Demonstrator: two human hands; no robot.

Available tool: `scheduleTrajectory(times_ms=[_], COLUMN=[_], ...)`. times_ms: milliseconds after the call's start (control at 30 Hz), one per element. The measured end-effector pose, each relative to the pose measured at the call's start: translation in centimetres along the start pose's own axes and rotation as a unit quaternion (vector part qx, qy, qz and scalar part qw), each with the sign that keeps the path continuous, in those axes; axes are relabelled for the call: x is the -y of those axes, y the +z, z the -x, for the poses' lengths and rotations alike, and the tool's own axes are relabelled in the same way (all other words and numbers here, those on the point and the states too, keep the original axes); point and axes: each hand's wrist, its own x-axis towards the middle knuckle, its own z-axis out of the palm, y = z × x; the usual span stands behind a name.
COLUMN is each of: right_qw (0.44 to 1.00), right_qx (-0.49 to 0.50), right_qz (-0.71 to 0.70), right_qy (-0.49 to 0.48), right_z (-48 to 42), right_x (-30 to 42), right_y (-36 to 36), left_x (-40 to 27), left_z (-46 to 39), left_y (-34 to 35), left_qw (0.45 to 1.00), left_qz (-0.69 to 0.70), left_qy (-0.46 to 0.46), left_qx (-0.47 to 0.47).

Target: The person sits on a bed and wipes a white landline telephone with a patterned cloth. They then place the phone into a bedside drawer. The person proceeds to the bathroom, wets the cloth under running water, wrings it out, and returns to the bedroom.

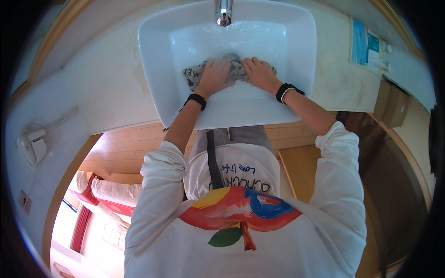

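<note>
A wet grey patterned cloth (237,71) with dark lettering lies bunched in the white washbasin (243,116), amid rippling water. My left hand (215,75) grips the left part of the cloth, fingers curled over its far edge. On the right part, my right hand (260,73) holds the fabric in the same way, knuckles up. Both thumbs point inward along the near side of the cloth. The fingertips are partly hidden in the folds and water. A chrome faucet (223,14) hangs over the basin's far rim, beyond my hands.
The basin sits on a pale countertop (114,69). Packets in a holder (365,45) and a cardboard box (393,104) are at the right. A wall hair dryer (33,142) with a coiled cord hangs at the left. Through a doorway, a bed (114,193) shows.
</note>
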Motion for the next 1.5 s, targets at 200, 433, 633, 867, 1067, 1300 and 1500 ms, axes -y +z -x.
scheduleTrajectory(times_ms=[200,433,633,867,1067,1300,1500], right_qw=[0.996,0.967,0.984,0.994,0.998,0.992,0.991], right_qx=[-0.001,0.085,-0.068,-0.109,0.023,-0.075,-0.109], right_qz=[-0.085,-0.236,-0.165,0.010,-0.030,-0.003,0.069], right_qy=[-0.002,0.038,-0.013,-0.001,0.054,0.103,0.037], right_z=[-1.5,-3.8,-3.7,-3.7,-0.6,-4.8,-5.5], right_x=[-0.6,-3.8,-5.4,-4.9,-1.8,0.3,-0.6], right_y=[0.0,-7.9,-11.3,-10.2,-5.0,-3.5,-1.3], left_x=[0.4,1.3,6.5,4.5,2.2,3.3,4.1], left_z=[-0.2,-2.5,-2.6,-1.7,-1.8,-3.1,-2.8], left_y=[-0.1,-5.2,-9.3,-12.5,-8.7,-3.9,-2.2], left_qw=[1.000,0.999,0.997,0.992,0.997,0.989,0.989], left_qz=[0.003,0.021,-0.053,-0.020,0.026,-0.071,-0.038], left_qy=[-0.025,-0.031,0.008,0.038,-0.019,-0.049,-0.048], left_qx=[0.005,-0.003,-0.059,-0.116,-0.073,-0.122,-0.133])
